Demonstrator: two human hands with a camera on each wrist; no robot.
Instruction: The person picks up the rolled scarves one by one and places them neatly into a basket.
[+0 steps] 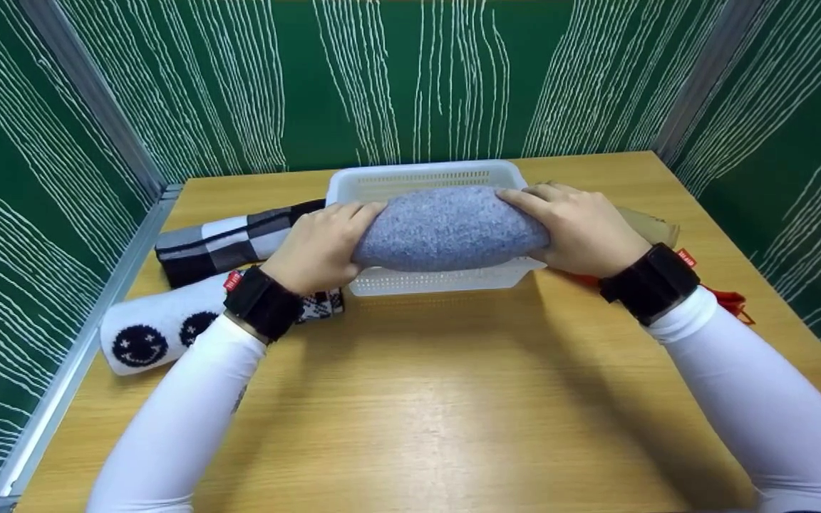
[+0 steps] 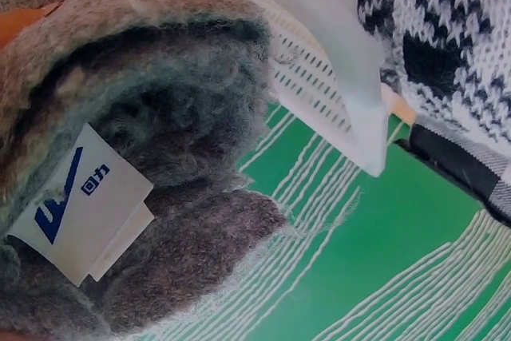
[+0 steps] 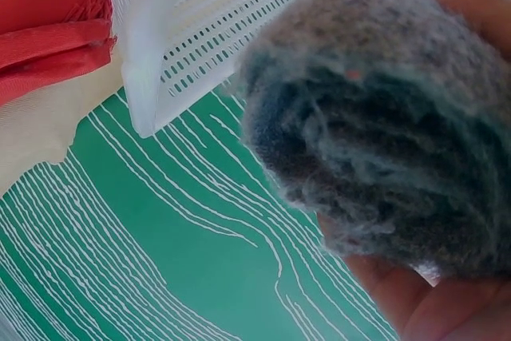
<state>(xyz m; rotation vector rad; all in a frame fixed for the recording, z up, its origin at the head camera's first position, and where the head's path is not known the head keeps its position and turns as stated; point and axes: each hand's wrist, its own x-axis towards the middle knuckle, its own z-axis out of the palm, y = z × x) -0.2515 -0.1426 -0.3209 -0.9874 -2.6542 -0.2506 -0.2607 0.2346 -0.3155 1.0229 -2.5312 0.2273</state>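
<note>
A rolled-up grey woolly scarf [image 1: 453, 228] is held level above the white plastic basket [image 1: 446, 281], covering part of its opening. My left hand [image 1: 325, 246] grips the left end of the roll, and my right hand [image 1: 585, 228] grips the right end. In the left wrist view the scarf's layered end shows a white label [image 2: 88, 205] with blue print. The right wrist view shows the other spiral end [image 3: 375, 157], with fingers [image 3: 399, 293] beneath it. Little of the left hand appears in its own wrist view.
To the basket's left lie a black, grey and white checked roll [image 1: 232, 239] and a white knitted roll [image 1: 147, 335] with black smiley faces. On the right are a tan cloth [image 1: 649, 226] and a red fringed cloth [image 1: 727, 299]. Green walls stand behind and beside the wooden table [image 1: 439, 413].
</note>
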